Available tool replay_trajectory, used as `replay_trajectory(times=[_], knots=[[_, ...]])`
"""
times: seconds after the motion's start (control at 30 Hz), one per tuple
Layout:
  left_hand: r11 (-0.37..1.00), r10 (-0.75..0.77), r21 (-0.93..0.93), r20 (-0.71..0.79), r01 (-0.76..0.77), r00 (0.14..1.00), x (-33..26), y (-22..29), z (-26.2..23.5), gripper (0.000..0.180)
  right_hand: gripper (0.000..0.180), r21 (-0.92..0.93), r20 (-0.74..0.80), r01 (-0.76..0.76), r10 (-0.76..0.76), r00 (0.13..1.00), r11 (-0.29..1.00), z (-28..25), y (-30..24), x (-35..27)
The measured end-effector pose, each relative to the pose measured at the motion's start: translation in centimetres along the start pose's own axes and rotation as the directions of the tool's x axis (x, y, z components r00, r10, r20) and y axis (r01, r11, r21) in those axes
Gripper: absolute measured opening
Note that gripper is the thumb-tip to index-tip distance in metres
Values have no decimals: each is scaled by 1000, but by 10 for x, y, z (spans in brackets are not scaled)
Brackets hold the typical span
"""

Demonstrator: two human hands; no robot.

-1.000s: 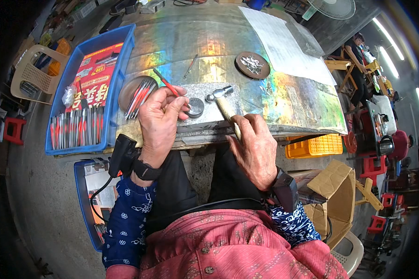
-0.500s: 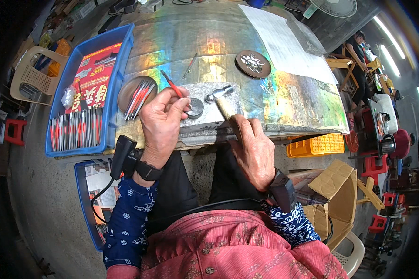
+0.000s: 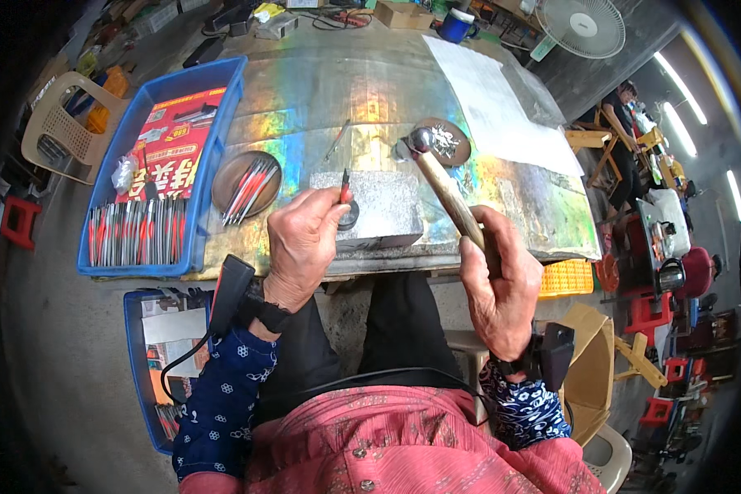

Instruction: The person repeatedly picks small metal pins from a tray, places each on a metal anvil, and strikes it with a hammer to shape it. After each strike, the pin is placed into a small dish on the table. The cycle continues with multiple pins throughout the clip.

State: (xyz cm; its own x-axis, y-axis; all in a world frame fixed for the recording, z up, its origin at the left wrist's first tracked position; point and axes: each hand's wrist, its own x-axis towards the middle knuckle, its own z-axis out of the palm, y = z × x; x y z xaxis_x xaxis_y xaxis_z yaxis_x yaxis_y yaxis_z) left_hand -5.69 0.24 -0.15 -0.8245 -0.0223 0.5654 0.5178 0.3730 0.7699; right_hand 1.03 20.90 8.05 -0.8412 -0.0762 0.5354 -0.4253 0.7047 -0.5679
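My left hand (image 3: 300,243) pinches a slim red tool (image 3: 345,194) with a dark pointed upper end; its exact kind is unclear. The tool stands nearly upright beside a small dark round puck (image 3: 349,218) on a speckled grey block (image 3: 387,202). My fingers hide its lower end. My right hand (image 3: 502,284) is closed around the wooden handle of a hammer (image 3: 446,193). The hammer's metal head is raised beyond the block and, from above, overlaps a dish (image 3: 467,152) of small silvery pieces. Left of my left hand, a round brown dish (image 3: 221,185) holds several red and grey slim tools.
A blue tray (image 3: 237,90) with packed slim tools and red printed card stands on the left. One loose slim tool (image 3: 337,140) lies beyond the block. White sheets (image 3: 494,115) cover the far right. Below the table are a blue bin (image 3: 136,354) and a cardboard box (image 3: 589,362).
My right hand has lifted the hammer off the block and moved right. The red tool in my left hand has turned from slanting to nearly upright.
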Motion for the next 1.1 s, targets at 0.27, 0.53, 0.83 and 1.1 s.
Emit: replay_trajectory(times=[0.27,0.53,0.83,1.1], knots=[[1000,3,23,-16,-2,1000,0,1,1,11,26,27,111,160,-162,981,987,-16,-34,20],[1000,-25,6,-22,25,999,-1,1,3,11,31,114,-106,268,-256,961,957,-34,-50,30],[1000,-19,11,-13,19,1000,-2,-1,2,12,29,92,210,67,-85,974,993,-17,-37,36],[999,-14,29,-25,15,1000,-2,-1,3,11,31,115,-92,304,-294,951,946,-44,-61,44]])
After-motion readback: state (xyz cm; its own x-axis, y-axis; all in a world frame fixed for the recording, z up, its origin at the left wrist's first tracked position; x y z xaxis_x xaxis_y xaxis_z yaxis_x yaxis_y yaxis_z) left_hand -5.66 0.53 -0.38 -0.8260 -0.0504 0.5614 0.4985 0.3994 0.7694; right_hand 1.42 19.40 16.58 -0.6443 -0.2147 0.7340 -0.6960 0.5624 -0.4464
